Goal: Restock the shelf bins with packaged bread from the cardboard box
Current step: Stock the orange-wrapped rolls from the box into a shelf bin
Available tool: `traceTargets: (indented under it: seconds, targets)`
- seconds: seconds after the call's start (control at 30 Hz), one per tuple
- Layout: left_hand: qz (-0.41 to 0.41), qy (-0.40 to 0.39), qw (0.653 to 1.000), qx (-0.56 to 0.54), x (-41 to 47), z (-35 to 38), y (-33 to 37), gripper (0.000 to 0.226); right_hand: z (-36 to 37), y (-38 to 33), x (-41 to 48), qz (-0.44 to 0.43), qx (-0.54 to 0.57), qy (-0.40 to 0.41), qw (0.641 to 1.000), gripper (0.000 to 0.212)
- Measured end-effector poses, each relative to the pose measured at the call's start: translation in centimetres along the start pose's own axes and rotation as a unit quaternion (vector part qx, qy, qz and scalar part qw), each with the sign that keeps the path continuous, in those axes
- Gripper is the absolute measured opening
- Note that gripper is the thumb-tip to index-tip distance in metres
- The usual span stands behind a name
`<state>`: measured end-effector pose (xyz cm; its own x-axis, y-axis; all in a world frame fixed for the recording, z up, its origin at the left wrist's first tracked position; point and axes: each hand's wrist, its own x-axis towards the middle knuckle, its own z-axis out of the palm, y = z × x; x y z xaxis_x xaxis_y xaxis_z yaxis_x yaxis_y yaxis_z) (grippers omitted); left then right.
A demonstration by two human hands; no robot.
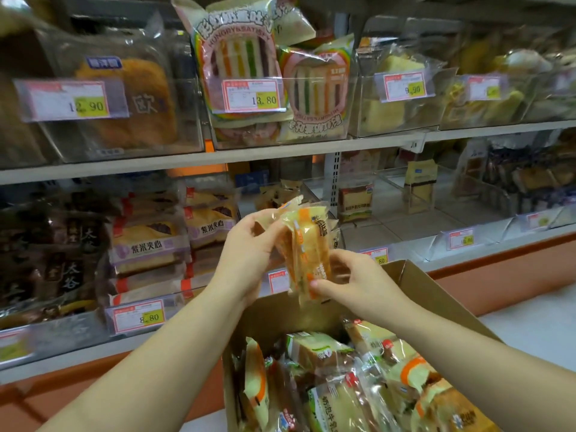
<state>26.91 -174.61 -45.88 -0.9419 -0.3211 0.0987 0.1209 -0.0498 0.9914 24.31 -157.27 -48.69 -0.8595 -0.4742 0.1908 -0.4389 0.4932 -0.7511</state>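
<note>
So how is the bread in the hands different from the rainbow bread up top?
The held pack has an orange-and-white wrapper; the rainbow pack is pink with coloured stripes. The held pack is gripped by the left hand and right hand; the rainbow pack stands in a clear bin. Both are plastic-wrapped.

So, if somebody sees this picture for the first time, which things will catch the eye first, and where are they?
First, the two hands in the middle: the left hand and right hand both hold one orange-and-cream bread packet above the open cardboard box, which holds more packets. Next, the rainbow-striped bread packs in the upper shelf bin, top centre, behind a 13.80 price tag.
</note>
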Motion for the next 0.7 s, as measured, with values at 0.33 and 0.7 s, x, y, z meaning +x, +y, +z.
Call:
traceTargets:
  seconds: [0.33, 0.7]
  targets:
    - [0.063, 0.087, 0.993, 0.051, 4.4, 0.4, -0.9, 0.022, 2.2, -0.6, 8.2, -0.016, -0.216, 0.073, 0.973, 0.039]
    - [-0.04, 0.179, 0.983, -0.028, 12.2, 1.3, -4.6, 0.018, 2.5, 0.7, 15.3, -0.021, -0.422, 0.066, 0.904, 0.06]
